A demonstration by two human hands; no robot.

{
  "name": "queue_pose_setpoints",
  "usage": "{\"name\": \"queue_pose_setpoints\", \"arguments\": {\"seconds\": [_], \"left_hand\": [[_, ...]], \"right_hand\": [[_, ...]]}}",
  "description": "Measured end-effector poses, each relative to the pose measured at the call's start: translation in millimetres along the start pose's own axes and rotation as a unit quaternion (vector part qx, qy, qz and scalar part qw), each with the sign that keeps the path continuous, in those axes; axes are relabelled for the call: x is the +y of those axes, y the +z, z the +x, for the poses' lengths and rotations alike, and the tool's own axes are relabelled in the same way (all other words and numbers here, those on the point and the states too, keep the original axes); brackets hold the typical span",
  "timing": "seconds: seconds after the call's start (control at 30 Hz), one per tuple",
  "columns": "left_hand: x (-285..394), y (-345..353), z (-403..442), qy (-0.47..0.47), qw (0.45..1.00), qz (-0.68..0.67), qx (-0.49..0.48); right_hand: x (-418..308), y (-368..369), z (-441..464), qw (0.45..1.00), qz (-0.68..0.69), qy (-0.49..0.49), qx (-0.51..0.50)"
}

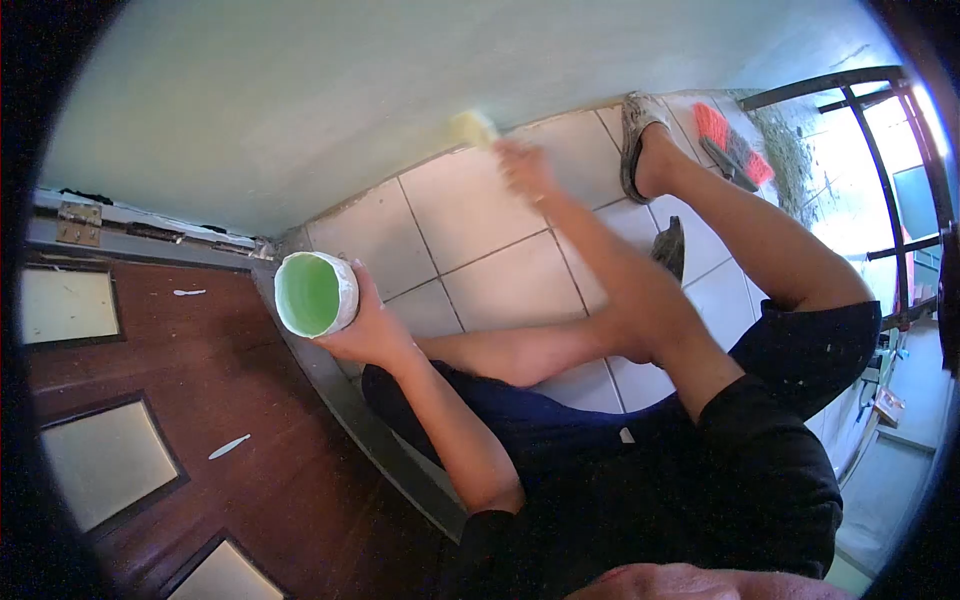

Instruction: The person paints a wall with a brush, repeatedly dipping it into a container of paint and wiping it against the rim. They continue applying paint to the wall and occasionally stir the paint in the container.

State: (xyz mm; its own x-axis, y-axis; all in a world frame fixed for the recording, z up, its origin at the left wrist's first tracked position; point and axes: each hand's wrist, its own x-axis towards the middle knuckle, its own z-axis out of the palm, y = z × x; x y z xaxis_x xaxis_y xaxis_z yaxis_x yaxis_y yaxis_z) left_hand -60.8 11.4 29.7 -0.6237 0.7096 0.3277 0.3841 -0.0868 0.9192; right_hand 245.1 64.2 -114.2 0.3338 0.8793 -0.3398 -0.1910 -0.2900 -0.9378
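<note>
My left hand (372,328) is wrapped round a white tub (349,292) with light green paint (315,290) inside. The tub is tilted so its mouth faces me, near the edge of the brown door. Out in front, my right hand (522,170) is closed on what looks like a paintbrush (474,128) with a pale yellow-green head. Motion blurs both hand and brush. The brush head is at the foot of the pale green wall (300,100), just above the floor tiles; whether it touches the wall I cannot tell.
A brown door (230,400) with pale panels and white smears stands at left, its hinge (80,223) by the wall. My legs are bent over the white tiles (480,215). A sandal (670,248) and a red-and-grey brush (730,145) lie right, near a dark metal frame (880,150).
</note>
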Motion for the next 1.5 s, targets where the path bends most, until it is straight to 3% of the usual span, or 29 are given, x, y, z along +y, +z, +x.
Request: {"name": "queue_pose_setpoints", "arguments": {"seconds": [0.07,0.13,0.2,0.23,0.3,0.4,0.47,0.57,0.6,0.63,0.7,0.73,0.8,0.87,0.93,1.0,1.07,1.1,1.13,1.2,1.27,1.33,1.4,1.5], "left_hand": [[-1,-1,2,-0.002,1.000,-0.008,-0.003],[-4,-1,3,0.004,1.000,0.004,-0.004],[-6,1,2,0.014,1.000,0.017,-0.005],[-8,2,2,0.015,1.000,-0.001,-0.007],[-10,3,2,0.020,1.000,-0.020,-0.008],[-13,6,1,0.049,0.999,0.003,-0.014],[-14,8,1,0.052,0.998,-0.006,-0.017],[-10,8,-1,0.042,0.999,-0.016,-0.007],[-9,7,-1,0.040,0.999,-0.016,-0.004],[-8,6,-1,0.039,0.999,0.011,-0.002],[-9,3,0,0.039,0.998,0.041,0.007],[-10,3,0,0.034,0.999,0.039,0.004],[-15,3,0,0.028,0.999,0.036,0.006],[-22,3,2,0.054,0.998,0.043,-0.015],[-26,4,2,0.069,0.996,0.045,-0.036],[-25,6,1,0.075,0.995,0.040,-0.048],[-22,7,-2,0.034,0.990,-0.045,-0.126],[-21,5,-3,0.042,0.987,0.019,-0.152],[-20,7,-5,0.039,0.988,0.014,-0.151],[-17,10,-8,0.043,0.970,-0.040,-0.236],[-20,12,-15,0.065,0.958,-0.046,-0.277],[-16,14,-21,0.087,0.946,-0.056,-0.307],[-9,12,-30,0.177,0.925,-0.004,-0.336],[8,12,-44,0.150,0.909,-0.051,-0.386]], "right_hand": [[-27,-70,-11,0.968,0.242,-0.022,-0.071],[-51,-94,-29,0.985,0.075,-0.059,0.145],[-53,-113,-32,0.955,0.112,-0.095,0.259],[-56,-113,-30,0.954,0.114,-0.096,0.260],[-63,-109,-25,0.901,0.163,-0.132,0.379],[-57,-71,13,0.896,0.105,-0.061,0.428],[-32,-4,38,0.898,-0.067,-0.089,0.426],[-35,112,1,0.825,-0.196,-0.217,0.484],[-38,129,-19,0.888,-0.126,-0.196,0.396],[-43,139,-42,0.889,-0.122,-0.192,0.397],[-44,154,-67,0.981,0.028,-0.102,0.164],[-44,156,-69,0.982,0.028,-0.103,0.158],[-42,145,-75,0.993,-0.031,-0.104,0.045],[-58,118,-74,0.971,-0.150,-0.174,0.068],[-66,68,-50,0.980,-0.129,-0.120,0.088],[-61,17,-22,0.948,-0.159,-0.204,0.184],[-69,-40,-18,0.949,-0.204,-0.105,0.215],[-84,-51,-28,0.948,-0.209,-0.109,0.216],[-110,-58,-45,0.939,-0.258,-0.084,0.214],[-152,-78,-65,0.926,-0.306,-0.059,0.213],[-186,-98,-72,0.900,-0.418,-0.122,0.013],[-240,-87,-119,0.896,-0.432,-0.088,-0.048],[-289,-73,-166,0.887,-0.446,-0.054,-0.107],[-327,-64,-205,0.909,-0.382,0.019,-0.168]]}}
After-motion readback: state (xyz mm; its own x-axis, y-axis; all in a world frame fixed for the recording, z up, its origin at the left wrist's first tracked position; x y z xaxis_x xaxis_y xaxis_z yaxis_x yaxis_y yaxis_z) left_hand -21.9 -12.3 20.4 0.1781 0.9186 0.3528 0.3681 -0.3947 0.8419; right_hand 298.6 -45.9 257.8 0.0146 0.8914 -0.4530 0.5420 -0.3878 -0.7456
